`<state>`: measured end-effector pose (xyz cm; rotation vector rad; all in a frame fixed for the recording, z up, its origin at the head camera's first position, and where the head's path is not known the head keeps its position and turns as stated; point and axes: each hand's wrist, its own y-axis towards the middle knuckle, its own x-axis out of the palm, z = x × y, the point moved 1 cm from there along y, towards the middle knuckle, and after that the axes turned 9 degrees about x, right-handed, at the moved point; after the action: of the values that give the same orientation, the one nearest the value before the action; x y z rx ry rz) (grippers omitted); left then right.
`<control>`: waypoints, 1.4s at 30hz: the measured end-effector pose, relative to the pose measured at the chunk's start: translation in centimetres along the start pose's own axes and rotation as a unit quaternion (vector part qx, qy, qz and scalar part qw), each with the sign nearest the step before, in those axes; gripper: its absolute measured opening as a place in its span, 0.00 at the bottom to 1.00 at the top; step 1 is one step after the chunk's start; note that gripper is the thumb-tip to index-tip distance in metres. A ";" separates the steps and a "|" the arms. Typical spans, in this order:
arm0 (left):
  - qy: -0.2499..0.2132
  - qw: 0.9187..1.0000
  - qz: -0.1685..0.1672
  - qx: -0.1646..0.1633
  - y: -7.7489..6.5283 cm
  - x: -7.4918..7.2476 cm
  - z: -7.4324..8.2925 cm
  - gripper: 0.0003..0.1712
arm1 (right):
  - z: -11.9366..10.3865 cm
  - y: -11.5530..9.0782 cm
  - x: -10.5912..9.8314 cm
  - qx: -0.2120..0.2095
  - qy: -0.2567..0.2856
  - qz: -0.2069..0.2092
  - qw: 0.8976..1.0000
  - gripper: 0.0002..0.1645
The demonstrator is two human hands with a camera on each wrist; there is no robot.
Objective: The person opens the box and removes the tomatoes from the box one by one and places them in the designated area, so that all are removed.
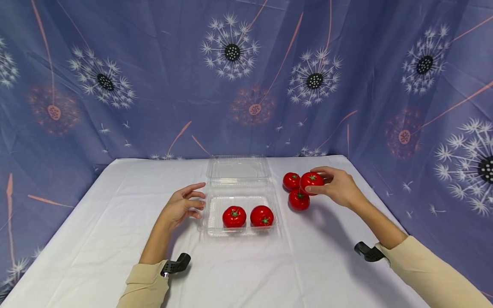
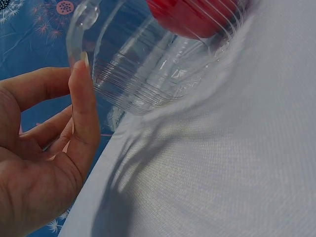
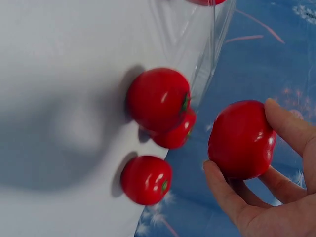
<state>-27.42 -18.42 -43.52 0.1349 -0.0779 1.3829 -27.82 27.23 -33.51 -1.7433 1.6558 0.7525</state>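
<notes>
My right hand (image 1: 339,186) holds a glossy red tomato (image 1: 311,183) between thumb and fingers, raised above the table. Below it, red tomatoes with green stems sit grouped on the cloth: one at the front (image 1: 299,199), one to the left (image 1: 291,181), and a third (image 3: 145,180) visible in the right wrist view. A clear plastic clamshell box (image 1: 240,233) stands open at the centre, with a left tomato (image 1: 234,217) and a right tomato (image 1: 262,216) inside. At its left side is my left hand (image 1: 181,207), fingers loosely bent, fingertips right at the rim.
The box's hinged lid (image 1: 239,169) lies back toward the rear edge. White cloth (image 1: 246,273) covers the table. A blue curtain with dandelion prints (image 1: 173,85) hangs behind and along both sides. Each forearm carries a black wrist device (image 1: 369,251).
</notes>
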 end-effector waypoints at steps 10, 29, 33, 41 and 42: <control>0.004 1.000 -0.002 0.000 -0.1 -0.1 0.1 0.45 | 2.6 0.0 -1.1 0.031 0.001 -0.011 0.999 0.43; 0.007 1.000 0.001 -0.001 0.2 0.1 0.1 0.44 | 6.0 0.5 -0.1 0.059 -0.028 0.008 0.998 0.44; 0.004 1.000 -0.001 -0.004 0.2 0.1 0.0 0.44 | 6.7 0.5 0.5 0.055 -0.033 0.013 0.998 0.44; 0.000 1.000 -0.001 -0.003 0.1 0.1 -0.1 0.44 | 7.5 0.6 1.5 0.061 -0.025 0.015 0.998 0.43; -0.001 1.000 -0.001 -0.003 0.1 0.1 -0.1 0.44 | 7.6 0.6 1.6 0.061 -0.023 0.014 0.998 0.43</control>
<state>-27.48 -18.30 -43.59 0.1314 -0.0848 1.3806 -28.23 31.92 -39.69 -1.6108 1.6624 0.6833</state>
